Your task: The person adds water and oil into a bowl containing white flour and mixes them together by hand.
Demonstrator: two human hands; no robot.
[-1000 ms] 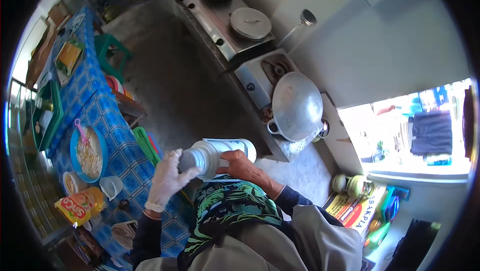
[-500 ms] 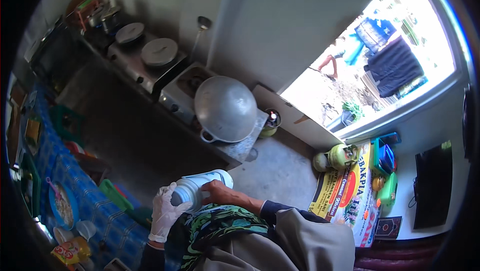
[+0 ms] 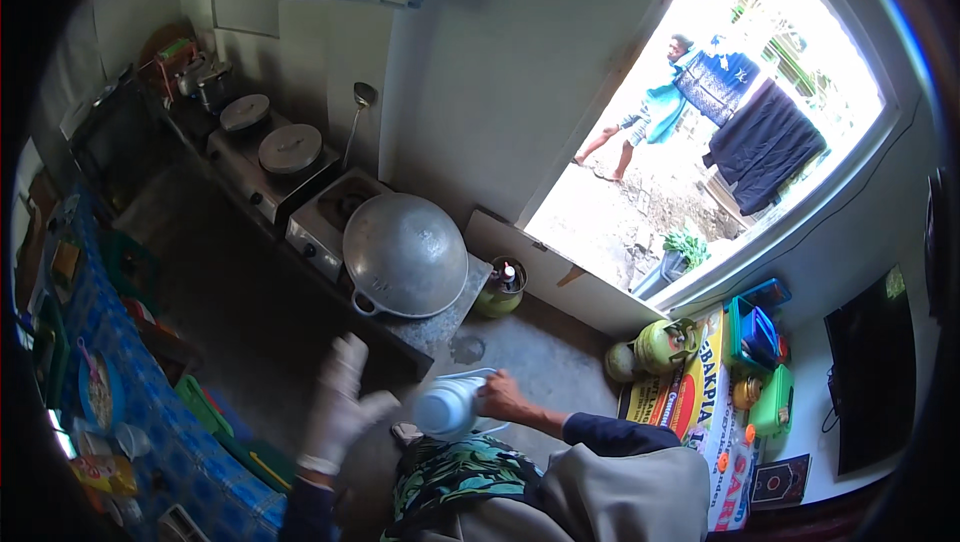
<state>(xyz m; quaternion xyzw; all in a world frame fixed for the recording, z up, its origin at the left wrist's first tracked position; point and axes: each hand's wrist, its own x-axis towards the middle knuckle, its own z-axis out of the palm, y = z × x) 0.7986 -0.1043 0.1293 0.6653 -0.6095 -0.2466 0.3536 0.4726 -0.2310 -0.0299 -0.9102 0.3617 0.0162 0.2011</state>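
The right hand [image 3: 500, 397] grips a white plastic jug [image 3: 450, 404] at waist height, just below the upturned wok [image 3: 405, 254] on the stove. The gloved left hand [image 3: 340, 404] (white glove) hangs open beside the jug, apparently not touching it; the jug's far side is hidden.

We recorded a right hand [image 3: 500, 397], bare, gripping a pale blue-white plastic jug [image 3: 450, 407] at its rear end. A left hand [image 3: 340, 407] in a white glove was raised just left of the jug, fingers spread, not touching it. An upturned metal wok [image 3: 405, 254] lay at the counter's [image 3: 440, 327] near end, two lidded pots [image 3: 290, 149] toward its far end.
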